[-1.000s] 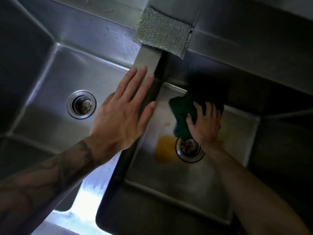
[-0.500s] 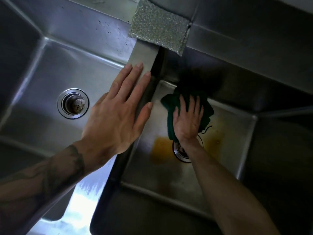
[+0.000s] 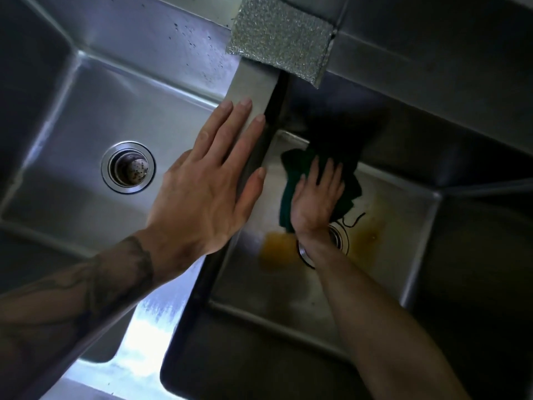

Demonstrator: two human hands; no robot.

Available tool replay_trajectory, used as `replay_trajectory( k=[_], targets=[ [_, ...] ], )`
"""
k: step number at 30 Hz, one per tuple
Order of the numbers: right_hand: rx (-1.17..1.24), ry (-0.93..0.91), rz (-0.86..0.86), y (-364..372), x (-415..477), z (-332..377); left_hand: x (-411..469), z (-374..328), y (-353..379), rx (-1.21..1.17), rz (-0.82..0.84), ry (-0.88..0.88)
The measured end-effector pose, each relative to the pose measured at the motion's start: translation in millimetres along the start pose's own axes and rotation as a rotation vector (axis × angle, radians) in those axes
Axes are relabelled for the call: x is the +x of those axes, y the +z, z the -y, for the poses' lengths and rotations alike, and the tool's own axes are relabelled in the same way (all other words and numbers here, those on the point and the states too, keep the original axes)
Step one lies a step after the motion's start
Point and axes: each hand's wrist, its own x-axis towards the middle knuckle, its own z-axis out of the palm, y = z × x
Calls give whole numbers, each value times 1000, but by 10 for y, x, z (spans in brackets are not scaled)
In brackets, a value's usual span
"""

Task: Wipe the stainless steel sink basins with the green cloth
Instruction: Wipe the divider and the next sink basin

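My right hand (image 3: 317,197) presses the dark green cloth (image 3: 350,186) flat against the floor of the right basin (image 3: 398,226), just beyond its drain (image 3: 336,241). The cloth bunches out to the left and right of my fingers, and a loose thread trails from it. Orange-brown stains (image 3: 277,249) lie on both sides of the drain. My left hand (image 3: 207,186) rests flat, fingers together, on the steel divider (image 3: 253,85) between the two basins. The left basin (image 3: 72,134) has its own round drain (image 3: 128,167).
A silver scouring pad (image 3: 281,39) lies on the back ledge, overhanging the top of the divider. The front rim of the sink (image 3: 144,356) reflects bright light. Dark basin walls rise on the right side.
My right hand has slid the cloth from the right of the drain toward the back left of the basin floor. The left hand stays on the divider.
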Motion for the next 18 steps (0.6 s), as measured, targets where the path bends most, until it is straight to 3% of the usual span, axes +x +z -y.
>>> replay_trajectory(
  k=[3, 6, 8, 10, 13, 15, 18],
  targets=[
    [78, -186, 26, 80, -128, 434, 11, -13, -15, -5, 13, 4],
    [37, -398, 73, 34, -31, 63, 13, 0, -25, -1, 15, 19],
    [-26, -374, 75, -52, 43, -365, 13, -8, -28, -15, 15, 22],
    [-31, -219, 51, -119, 84, -602, 15, -7, -10, -18, 2, 3],
    [-28, -67, 5, -83, 37, -368, 7, -27, -15, -22, -4, 0],
    [9, -99, 5, -19, -79, 11, 12, -20, -21, -26, -5, 1],
    [57, -322, 91, 38, -197, 282, 0, -29, -25, -41, 11, 11]
  ],
)
